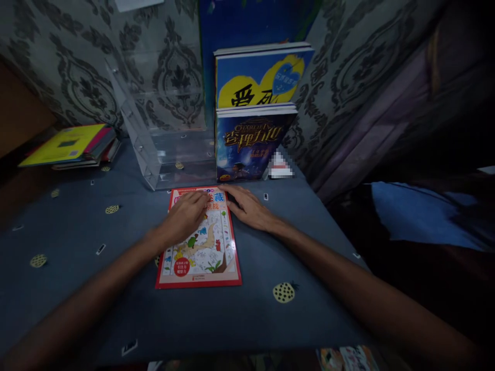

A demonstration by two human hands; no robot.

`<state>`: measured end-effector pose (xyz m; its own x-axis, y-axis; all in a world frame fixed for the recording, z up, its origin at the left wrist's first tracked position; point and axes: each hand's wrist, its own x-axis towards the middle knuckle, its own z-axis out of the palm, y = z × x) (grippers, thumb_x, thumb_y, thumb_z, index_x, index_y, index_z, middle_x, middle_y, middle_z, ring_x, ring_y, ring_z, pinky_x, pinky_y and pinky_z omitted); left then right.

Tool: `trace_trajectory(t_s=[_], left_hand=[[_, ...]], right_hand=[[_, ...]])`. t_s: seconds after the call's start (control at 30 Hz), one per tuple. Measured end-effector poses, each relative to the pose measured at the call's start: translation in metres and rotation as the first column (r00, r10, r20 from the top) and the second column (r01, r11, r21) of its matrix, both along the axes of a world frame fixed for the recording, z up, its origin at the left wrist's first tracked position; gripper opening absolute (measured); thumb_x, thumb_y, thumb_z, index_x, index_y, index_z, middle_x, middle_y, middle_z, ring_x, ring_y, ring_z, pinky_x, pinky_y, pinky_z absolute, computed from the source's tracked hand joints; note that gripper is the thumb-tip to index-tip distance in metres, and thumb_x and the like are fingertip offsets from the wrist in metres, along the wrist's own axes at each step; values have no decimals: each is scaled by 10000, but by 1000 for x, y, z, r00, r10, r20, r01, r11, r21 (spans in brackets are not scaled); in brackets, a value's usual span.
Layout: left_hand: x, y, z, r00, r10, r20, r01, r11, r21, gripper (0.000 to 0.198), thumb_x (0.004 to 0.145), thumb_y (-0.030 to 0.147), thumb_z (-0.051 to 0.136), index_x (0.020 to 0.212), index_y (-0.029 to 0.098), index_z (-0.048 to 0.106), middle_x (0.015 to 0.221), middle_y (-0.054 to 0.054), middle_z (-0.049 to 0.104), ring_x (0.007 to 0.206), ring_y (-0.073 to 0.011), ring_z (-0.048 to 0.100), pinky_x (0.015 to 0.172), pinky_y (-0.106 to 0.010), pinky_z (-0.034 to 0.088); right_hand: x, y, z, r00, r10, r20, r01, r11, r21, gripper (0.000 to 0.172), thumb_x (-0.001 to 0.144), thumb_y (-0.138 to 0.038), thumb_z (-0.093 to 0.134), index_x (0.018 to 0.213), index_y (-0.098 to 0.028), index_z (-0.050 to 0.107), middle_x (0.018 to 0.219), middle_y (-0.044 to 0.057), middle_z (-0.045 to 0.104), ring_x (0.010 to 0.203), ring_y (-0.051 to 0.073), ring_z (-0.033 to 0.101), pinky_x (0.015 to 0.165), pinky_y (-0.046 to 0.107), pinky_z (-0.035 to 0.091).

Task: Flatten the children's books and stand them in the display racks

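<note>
A red-bordered picture book [209, 255] lies flat on the blue tablecloth, its cover up. On the upper part of that cover rests my left hand [187, 215], palm down with its fingers stretched over the title. My right hand [249, 206] is at the book's upper right corner. Its fingers reach along the top edge and its thumb is apart from them, near the right edge. Just beyond the book stands a clear rack [145, 154], with a dark blue book [251, 144] in its front right section and a blue and yellow book [247, 77] behind.
A stack of books [73, 147] with a yellow one on top lies at the back left. The blue tablecloth [116, 278] has a pineapple print. Patterned wallpaper [174, 67] rises behind the rack. Blue cloth [421, 214] shows beyond the table's right side.
</note>
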<state>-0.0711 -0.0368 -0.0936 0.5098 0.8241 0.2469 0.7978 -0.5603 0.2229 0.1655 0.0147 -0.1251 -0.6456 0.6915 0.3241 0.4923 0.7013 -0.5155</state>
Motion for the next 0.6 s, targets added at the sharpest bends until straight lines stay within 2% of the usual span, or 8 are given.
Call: trace_trajectory(t_s=[0.1, 0.2, 0.4, 0.6], left_hand=[[22, 11, -2, 999, -22, -23, 23, 1000, 13, 347, 1030, 221, 396, 1298, 118, 590, 1317, -167, 656, 1250, -290, 595, 1088, -477, 471], [32, 16, -6, 999, -18, -33, 19, 998, 52, 370, 1017, 201, 398, 1331, 123, 576, 1373, -169, 634, 1279, -299, 580, 1096, -494, 457], [32, 15, -13, 1000, -30, 10, 29, 997, 72, 399, 1016, 194, 386, 1358, 126, 579, 1423, -158, 619, 1345, -301, 539, 1124, -503, 419], [31, 17, -11, 999, -42, 0, 42, 998, 54, 427, 1027, 229, 380, 1388, 132, 587, 1458, -154, 603, 1366, -306, 526, 1130, -521, 402]], right_hand=[[-2, 0, -2, 1000, -23, -20, 23, 1000, -4, 503, 980, -201, 443, 1482, -195, 483, 1504, 135, 558, 1401, 276, 503, 1160, 551, 419], [-5, 1, -2, 999, -34, -26, 34, 999, -13, 512, 958, -172, 442, 1467, -162, 495, 1488, 153, 564, 1389, 279, 500, 1167, 545, 406], [-7, 0, 3, 998, -64, -20, 63, 997, -36, 513, 950, -151, 418, 1459, -124, 485, 1458, 166, 580, 1360, 291, 505, 1168, 527, 398], [-5, 5, 2, 997, -73, -31, 71, 996, -46, 502, 974, -155, 373, 1468, -152, 462, 1428, 152, 596, 1330, 282, 530, 1140, 506, 421]])
